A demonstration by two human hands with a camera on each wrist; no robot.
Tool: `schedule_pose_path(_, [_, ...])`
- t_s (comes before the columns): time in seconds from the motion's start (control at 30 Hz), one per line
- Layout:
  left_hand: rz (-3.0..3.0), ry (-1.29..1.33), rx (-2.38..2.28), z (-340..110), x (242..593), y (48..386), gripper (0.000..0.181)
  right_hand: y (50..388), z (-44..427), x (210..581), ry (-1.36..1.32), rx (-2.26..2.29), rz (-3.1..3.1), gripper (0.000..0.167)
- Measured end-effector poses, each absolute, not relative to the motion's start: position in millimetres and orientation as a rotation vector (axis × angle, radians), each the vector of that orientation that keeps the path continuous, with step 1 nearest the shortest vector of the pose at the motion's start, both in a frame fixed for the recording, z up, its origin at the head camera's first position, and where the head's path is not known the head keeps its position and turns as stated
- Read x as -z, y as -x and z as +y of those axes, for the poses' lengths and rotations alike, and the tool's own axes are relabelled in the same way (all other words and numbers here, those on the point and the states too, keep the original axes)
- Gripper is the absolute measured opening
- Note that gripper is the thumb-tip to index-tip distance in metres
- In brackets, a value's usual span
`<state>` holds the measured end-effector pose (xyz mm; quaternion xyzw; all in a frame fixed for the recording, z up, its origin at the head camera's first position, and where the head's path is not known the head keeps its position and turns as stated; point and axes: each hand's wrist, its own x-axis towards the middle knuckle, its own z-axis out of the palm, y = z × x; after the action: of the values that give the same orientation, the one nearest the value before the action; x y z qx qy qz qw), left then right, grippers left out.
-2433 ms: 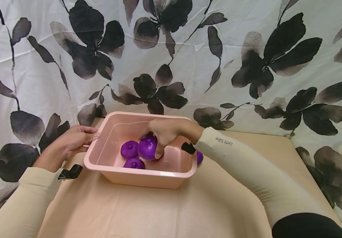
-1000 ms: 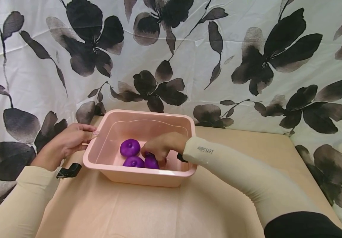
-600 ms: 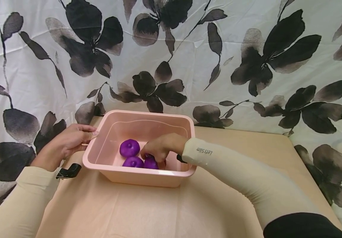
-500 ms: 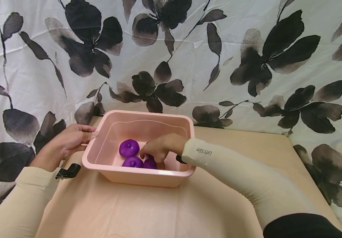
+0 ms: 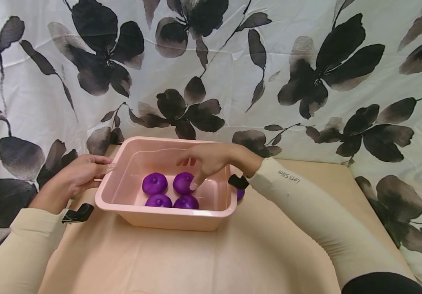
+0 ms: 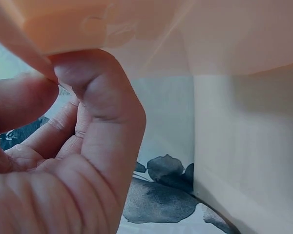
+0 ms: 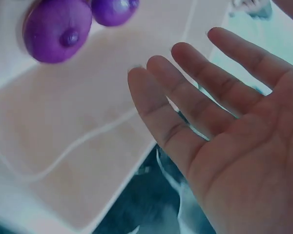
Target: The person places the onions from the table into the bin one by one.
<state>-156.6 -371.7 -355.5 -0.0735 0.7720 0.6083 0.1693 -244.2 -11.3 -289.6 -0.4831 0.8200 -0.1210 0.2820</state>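
A pink plastic tub stands on the table, tilted in my view, with several round purple fruit-like things on its floor. Each seems to have a small nub; their exact kind is unclear. At the tub's left rim, my left hand pinches the edge between thumb and fingers, as the left wrist view confirms. Over the tub's right half hovers my right hand, fingers extended and holding nothing. Its thumb overlaps the rear right purple thing in the head view. The right wrist view shows the bare palm.
Another purple round thing lies outside the tub on the right, mostly hidden behind the tub and the wrist strap. A floral curtain hangs behind the beige-covered table.
My right hand has let go of a purple thing inside the tub and risen up and to the right. The left hand stays at the rim. The outside purple thing shows again.
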Motion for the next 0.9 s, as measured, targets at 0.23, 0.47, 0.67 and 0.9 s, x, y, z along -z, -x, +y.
schedule_pose_path(0.23, [2.175,0.203,-1.735,-371,355,158,0.019,256,33,279,1.251,0.561,2.249,0.077])
schedule_pose_path(0.47, [2.175,0.197,-1.726,-373,355,157,0.010,264,73,283,1.158,0.798,2.331,0.083])
schedule_pose_path(0.67, [2.164,0.196,-1.736,-376,355,157,0.012,268,106,304,1.125,1.012,2.382,0.081])
schedule_pose_path(0.9, [2.160,0.179,-1.719,-373,357,158,0.012,267,143,362,0.900,1.202,2.514,0.075])
